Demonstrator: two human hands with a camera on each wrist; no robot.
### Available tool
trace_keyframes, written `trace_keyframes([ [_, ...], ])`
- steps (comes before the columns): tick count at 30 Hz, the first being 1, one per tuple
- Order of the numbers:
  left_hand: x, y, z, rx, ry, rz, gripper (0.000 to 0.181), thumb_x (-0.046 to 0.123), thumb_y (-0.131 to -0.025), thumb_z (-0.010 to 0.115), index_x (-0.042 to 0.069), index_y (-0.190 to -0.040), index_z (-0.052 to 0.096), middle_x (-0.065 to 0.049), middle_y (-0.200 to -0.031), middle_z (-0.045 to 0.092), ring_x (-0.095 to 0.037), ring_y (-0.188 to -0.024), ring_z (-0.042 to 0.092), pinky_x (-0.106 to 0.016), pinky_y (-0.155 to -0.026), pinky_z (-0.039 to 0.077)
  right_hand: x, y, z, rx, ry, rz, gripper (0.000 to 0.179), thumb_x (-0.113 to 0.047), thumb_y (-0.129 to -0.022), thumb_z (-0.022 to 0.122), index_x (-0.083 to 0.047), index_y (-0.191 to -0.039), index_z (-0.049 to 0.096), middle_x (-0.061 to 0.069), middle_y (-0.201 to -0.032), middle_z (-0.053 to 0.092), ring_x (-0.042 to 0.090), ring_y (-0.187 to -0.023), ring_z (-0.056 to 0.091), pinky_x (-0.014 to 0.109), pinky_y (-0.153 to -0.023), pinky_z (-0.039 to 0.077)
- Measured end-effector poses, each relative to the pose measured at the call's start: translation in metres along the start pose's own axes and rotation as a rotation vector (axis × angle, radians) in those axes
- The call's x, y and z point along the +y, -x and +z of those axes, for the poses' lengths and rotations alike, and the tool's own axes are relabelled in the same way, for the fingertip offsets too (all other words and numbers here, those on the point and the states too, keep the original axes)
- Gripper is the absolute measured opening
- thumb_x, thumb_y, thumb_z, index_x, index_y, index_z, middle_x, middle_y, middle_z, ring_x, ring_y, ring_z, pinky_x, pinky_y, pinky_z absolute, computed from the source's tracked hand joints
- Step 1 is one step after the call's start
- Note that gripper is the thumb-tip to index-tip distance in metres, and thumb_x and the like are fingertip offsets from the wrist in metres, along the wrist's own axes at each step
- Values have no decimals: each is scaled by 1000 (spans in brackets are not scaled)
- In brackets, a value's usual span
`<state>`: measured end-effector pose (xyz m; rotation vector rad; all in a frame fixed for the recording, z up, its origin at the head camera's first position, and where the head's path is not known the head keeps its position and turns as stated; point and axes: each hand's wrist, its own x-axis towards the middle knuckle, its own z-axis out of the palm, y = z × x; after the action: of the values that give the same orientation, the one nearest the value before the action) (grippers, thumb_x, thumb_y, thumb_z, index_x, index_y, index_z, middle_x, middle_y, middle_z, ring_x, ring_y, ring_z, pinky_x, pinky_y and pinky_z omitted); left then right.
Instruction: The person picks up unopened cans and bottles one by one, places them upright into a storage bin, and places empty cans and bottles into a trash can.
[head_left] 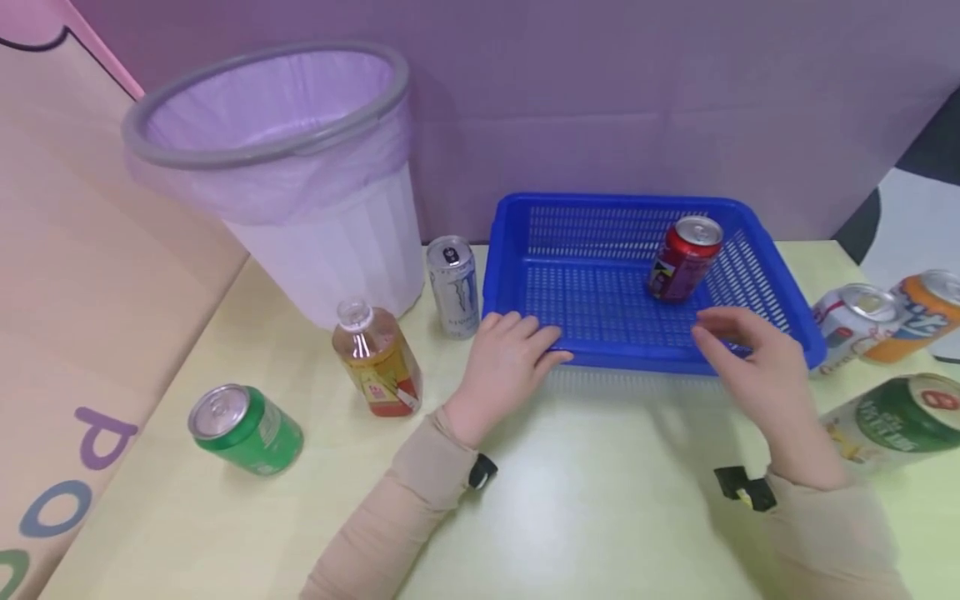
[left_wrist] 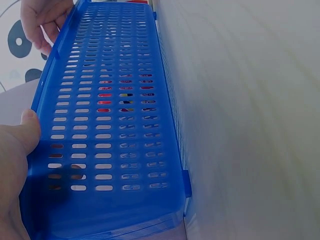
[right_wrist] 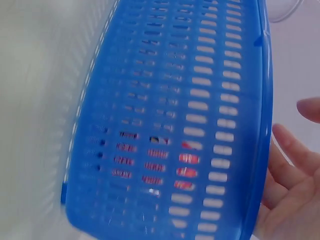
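Observation:
A blue plastic basket point(head_left: 592, 354) with slotted walls stands on the table, a red soda can point(head_left: 682, 260) upright inside it toward the right. My left hand point(head_left: 510, 354) grips the basket's front rim near its left corner; the left wrist view has the thumb point(left_wrist: 31, 129) at the rim's edge and darker finger shapes behind the slots. Over the front rim's right part is my right hand point(head_left: 757, 367), its fingers loosely bent and nothing between thumb and fingers. Through the slots in the right wrist view, red patches of the can point(right_wrist: 187, 172) show.
Left of the basket stand a white-and-silver can point(head_left: 454, 292), a bottle of amber drink point(head_left: 381, 362) and a green can point(head_left: 258, 433). Behind them is a lined waste bin point(head_left: 337, 242). At right are a white can point(head_left: 851, 325), an orange can point(head_left: 918, 312) and a green-and-white can point(head_left: 892, 421).

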<state>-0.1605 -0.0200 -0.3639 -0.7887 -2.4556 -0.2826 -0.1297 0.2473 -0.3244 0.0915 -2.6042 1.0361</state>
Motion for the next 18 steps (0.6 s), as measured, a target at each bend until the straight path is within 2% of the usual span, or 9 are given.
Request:
trace_keyframes([
  [3, 0, -2, -1, -7, -6, -3, 32, 47, -91, 55, 22, -104, 69, 6, -89, 67, -14, -80, 56, -30, -76, 37, 4, 1, -6, 69, -62, 37, 27, -19, -92, 61, -4, -114, 63, -29, -92, 56, -18, -83, 48, 6, -74, 35],
  [5, 0, -2, -2, -9, -9, -6, 32, 48, -91, 55, 23, -104, 69, 6, -89, 66, -14, -81, 56, -30, -76, 37, 7, 3, -11, 98, -101, 59, 23, -17, -91, 62, -9, -113, 63, -35, -91, 52, -17, -83, 51, 4, -73, 37],
  [9, -1, -2, -4, -6, -11, -7, 31, 47, -91, 56, 22, -102, 69, 6, -88, 66, -14, -80, 56, -30, -76, 38, 15, 5, -25, 100, -93, 140, 27, -21, -92, 62, -14, -117, 59, -33, -92, 52, -16, -85, 51, 2, -72, 37],
  [14, -1, -1, -4, -2, -9, -3, 31, 47, -90, 57, 22, -101, 69, 6, -87, 66, -14, -79, 56, -30, -75, 37, 22, 4, -43, 66, 21, 273, 49, -33, -92, 59, -9, -134, 50, -15, -108, 58, -19, -84, 43, 4, -68, 37],
  [16, -1, 0, -5, 1, -8, -2, 30, 47, -90, 57, 21, -101, 69, 5, -87, 66, -14, -79, 56, -30, -75, 37, 25, 5, -49, 61, 47, 306, 52, -35, -93, 57, -11, -138, 47, -9, -116, 56, -18, -85, 41, 7, -74, 40],
  [18, -1, 0, -5, 2, -7, 0, 30, 47, -90, 57, 21, -101, 69, 5, -87, 66, -15, -79, 56, -30, -75, 38, 32, 6, -55, 71, 38, 319, 51, -35, -94, 56, -13, -139, 45, -14, -116, 54, -18, -88, 40, 13, -87, 43],
])
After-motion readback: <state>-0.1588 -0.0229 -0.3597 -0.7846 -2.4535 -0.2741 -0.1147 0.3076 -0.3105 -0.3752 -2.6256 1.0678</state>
